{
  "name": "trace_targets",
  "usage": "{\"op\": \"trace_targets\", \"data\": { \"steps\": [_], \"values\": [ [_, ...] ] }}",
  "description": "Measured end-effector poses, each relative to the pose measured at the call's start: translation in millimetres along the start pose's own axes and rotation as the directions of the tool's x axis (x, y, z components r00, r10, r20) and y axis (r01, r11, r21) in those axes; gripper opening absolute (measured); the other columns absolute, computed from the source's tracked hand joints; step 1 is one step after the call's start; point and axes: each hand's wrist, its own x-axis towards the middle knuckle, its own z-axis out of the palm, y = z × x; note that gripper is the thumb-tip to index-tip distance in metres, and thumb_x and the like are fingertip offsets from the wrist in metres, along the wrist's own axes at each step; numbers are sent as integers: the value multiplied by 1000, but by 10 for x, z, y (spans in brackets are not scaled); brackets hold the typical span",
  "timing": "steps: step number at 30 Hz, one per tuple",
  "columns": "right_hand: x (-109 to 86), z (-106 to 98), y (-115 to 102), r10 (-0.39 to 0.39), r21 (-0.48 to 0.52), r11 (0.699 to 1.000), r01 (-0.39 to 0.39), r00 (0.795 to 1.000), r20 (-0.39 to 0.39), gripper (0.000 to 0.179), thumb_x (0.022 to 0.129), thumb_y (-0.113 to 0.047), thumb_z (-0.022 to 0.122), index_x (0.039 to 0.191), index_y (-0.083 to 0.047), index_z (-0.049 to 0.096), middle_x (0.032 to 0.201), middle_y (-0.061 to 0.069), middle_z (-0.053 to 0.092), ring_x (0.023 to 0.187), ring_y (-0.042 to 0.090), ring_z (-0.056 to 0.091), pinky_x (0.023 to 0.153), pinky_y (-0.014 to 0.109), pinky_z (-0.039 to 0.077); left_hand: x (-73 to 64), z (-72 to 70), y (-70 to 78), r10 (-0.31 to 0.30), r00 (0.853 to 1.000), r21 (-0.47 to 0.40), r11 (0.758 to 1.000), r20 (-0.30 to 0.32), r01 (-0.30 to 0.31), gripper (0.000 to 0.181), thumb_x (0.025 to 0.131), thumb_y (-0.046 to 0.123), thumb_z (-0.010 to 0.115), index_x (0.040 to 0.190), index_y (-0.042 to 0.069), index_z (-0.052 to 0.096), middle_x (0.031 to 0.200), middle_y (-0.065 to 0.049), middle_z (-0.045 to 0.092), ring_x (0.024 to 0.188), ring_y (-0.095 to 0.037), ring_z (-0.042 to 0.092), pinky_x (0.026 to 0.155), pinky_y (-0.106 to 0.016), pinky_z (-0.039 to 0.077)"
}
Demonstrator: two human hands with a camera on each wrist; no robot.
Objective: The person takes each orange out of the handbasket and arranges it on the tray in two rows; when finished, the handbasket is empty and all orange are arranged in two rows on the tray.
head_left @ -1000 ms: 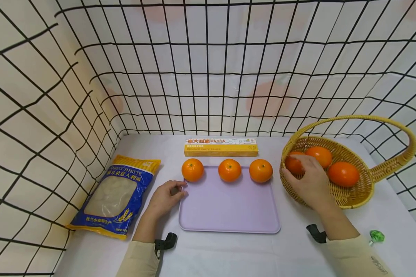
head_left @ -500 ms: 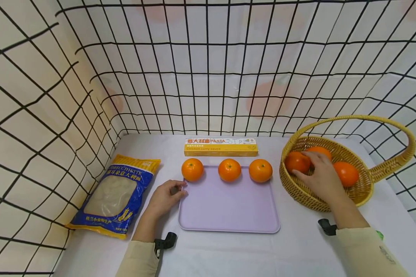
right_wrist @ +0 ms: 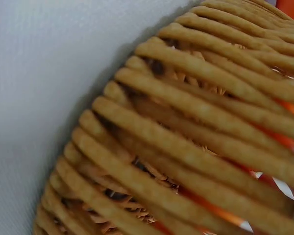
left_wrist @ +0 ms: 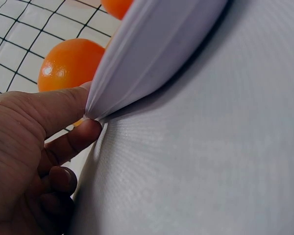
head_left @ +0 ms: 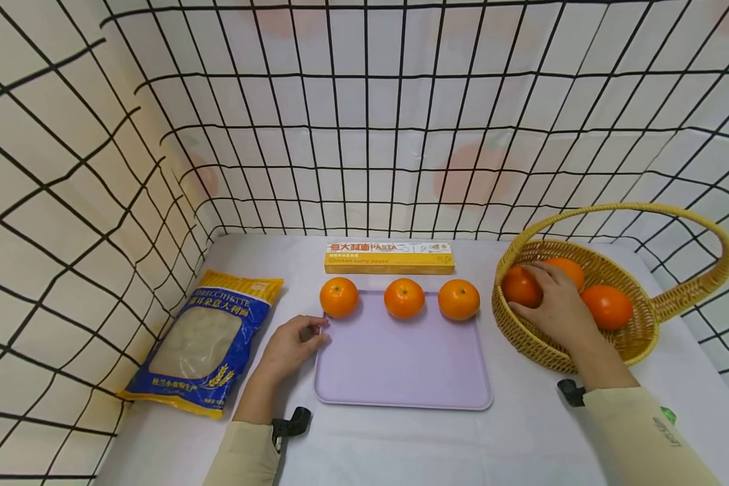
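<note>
Furthest left of the left hand's fingers, a blue and yellow pasta bag (head_left: pixel 206 341) lies flat on the bench (head_left: pixel 401 442). The left hand (head_left: pixel 288 347) rests on the bench at the near-left corner of the lilac tray (head_left: pixel 401 364); its thumb and forefinger (left_wrist: pixel 71 142) pinch that corner's rim, the other fingers curled under. Just beyond those fingers sits an orange (head_left: pixel 338 297) on the tray's far edge, with two more oranges (head_left: pixel 403 298) (head_left: pixel 458 300) in a row to its right. Behind the row lies a yellow pasta box (head_left: pixel 389 258).

To the right, the right hand (head_left: pixel 555 307) reaches into the wicker basket (head_left: pixel 638 341); its fingers (head_left: pixel 537 270) are loosely spread and curved over the left orange in the basket (head_left: pixel 518 287), touching it. Two further oranges lie just right of those fingers.

The bench is white. White sheeting with a black grid (head_left: pixel 364 121) walls it at the left, back and right.
</note>
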Motion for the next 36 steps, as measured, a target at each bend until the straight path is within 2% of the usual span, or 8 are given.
{"op": "trace_targets", "data": {
  "steps": [13, 28, 36],
  "values": [
    [33, 68, 42, -1, -8, 1000, 1, 1000, 9, 80, 85, -31, 82, 150, -8, 41, 156, 27, 33, 139, 55, 33, 103, 76, 36, 0, 12, -2, -6, 1000, -3, 1000, 1, 6, 26, 92, 27, 77, 118, 24, 74, 104, 2, 66, 97, -19, 56, 92, -39, 48],
    [25, 54, 11, -24, -36, 999, 23, 1000, -8, 76, 85, -28, 81, 148, -6, 43, 154, 27, 36, 138, 55, 34, 103, 76, 37, -8, 8, -11, -1, 1000, 12, 1000, 1, 1, 26, 91, 27, 77, 117, 24, 74, 103, 2, 66, 95, -18, 56, 89, -36, 47],
    [25, 64, 24, -31, -33, 999, 30, 999, -17, 75, 85, -26, 81, 147, -6, 45, 152, 28, 37, 137, 54, 35, 104, 75, 37, -2, 9, -7, -9, 1000, 10, 1000, 7, 9, 26, 92, 27, 77, 118, 24, 74, 104, 2, 66, 99, -19, 56, 96, -42, 50]
  ]
}}
